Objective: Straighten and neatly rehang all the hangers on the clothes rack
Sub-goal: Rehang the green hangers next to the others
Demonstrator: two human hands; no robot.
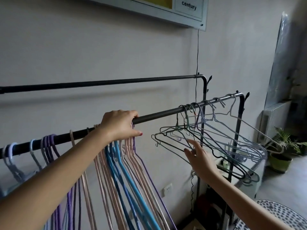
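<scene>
The black front rail (157,114) of the clothes rack slants across the view. My left hand (119,125) grips this rail, fingers curled over it, right where the hooks of a tight bunch of pink, blue and purple hangers (126,171) sit. More purple hangers (49,141) and pale blue hangers (10,151) hang further left. At the rail's right end, several thin wire hangers (216,146) swing out at mixed angles. My right hand (199,158) reaches up with straight fingers, its fingertips at the lower bar of a black wire hanger (172,141).
A second, bare rail (116,83) runs behind, close to the wall. A black cable (197,55) drops from a wall board (166,10). A white appliance (252,171), potted plant (282,146) and patterned surface (279,213) are at the right. A wall socket (167,190) is below.
</scene>
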